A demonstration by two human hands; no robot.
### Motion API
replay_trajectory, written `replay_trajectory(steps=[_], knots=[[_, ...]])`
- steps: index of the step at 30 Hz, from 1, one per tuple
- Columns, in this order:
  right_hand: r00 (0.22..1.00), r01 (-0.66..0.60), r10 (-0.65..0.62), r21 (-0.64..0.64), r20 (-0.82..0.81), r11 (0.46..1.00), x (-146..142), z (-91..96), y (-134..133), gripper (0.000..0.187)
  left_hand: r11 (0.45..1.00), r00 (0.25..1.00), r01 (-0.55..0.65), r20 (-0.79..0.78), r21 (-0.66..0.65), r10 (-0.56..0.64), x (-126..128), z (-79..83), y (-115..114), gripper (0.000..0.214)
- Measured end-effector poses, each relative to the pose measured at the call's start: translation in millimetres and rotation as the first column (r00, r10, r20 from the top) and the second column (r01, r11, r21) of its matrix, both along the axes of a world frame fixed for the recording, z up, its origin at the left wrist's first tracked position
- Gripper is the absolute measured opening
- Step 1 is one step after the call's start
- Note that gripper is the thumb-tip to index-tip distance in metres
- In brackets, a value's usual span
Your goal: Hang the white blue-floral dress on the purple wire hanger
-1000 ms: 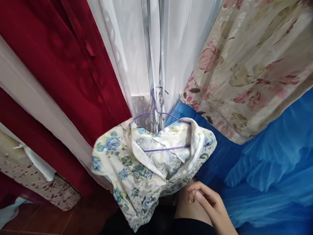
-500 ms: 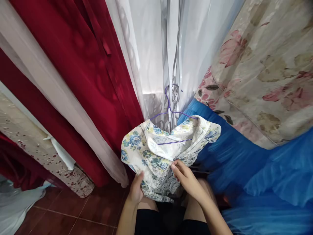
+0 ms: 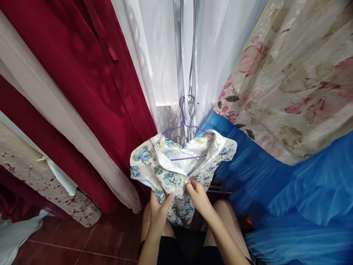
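Note:
A short-sleeved floral blouse (image 3: 172, 178), white with blue and yellow flowers, hangs on a thin purple hanger (image 3: 183, 117). Its neckline is open, and the hanger's lower bar shows inside. My right hand (image 3: 198, 195) pinches the front edge at the bottom of the neckline between thumb and fingers. On the left side of the blouse's front, my left hand (image 3: 160, 211) grips the cloth, thumb in front and the other fingers partly hidden. The lower part of the blouse bunches down between my knees.
Red curtain-like cloth (image 3: 110, 110) and white drapes (image 3: 162, 55) hang on the left and behind. White straps (image 3: 187, 48) dangle above the hanger. To the right are a rose-printed cloth (image 3: 303, 84) and blue ruffled fabric (image 3: 275, 198). Red tiles (image 3: 66, 239) cover the floor.
My left hand has moved right and up onto the blouse's front, its thumb now nearer my right hand. The right hand keeps its pinch. The whole view has shifted slightly.

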State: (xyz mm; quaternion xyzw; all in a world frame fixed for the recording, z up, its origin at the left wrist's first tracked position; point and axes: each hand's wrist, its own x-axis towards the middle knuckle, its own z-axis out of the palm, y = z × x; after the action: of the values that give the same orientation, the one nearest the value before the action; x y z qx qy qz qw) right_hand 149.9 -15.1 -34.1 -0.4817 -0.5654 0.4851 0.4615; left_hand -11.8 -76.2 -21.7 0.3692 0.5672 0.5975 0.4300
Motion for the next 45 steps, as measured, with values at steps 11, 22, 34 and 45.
replay_trajectory(steps=[11, 22, 34, 45], knots=[[0.989, -0.106, 0.095, -0.102, -0.109, 0.989, 14.1, 10.3, -31.9, 0.038, 0.966, 0.848, 0.105, -0.529, 0.238, 0.039, 56.5, -44.7, 13.5, 0.012], [0.968, 0.174, -0.141, 0.151, -0.210, 0.973, 24.6, 157.7, 37.5, 0.031, 0.847, 0.530, 0.530, -0.798, 0.047, -0.287, 79.2, -20.2, 22.8, 0.016], [0.967, 0.140, -0.093, 0.190, -0.236, 0.972, 18.0, 170.1, 28.4, 0.023, 0.768, 0.790, 0.336, -0.607, 0.546, 0.086, 20.5, 106.8, 86.2, 0.035], [0.978, 0.156, -0.194, 0.340, 0.080, 0.927, 12.2, 116.1, 36.9, 0.028, 0.600, 0.850, 0.111, -0.388, 0.792, 0.355, 2.1, 189.6, 116.8, 0.013]])
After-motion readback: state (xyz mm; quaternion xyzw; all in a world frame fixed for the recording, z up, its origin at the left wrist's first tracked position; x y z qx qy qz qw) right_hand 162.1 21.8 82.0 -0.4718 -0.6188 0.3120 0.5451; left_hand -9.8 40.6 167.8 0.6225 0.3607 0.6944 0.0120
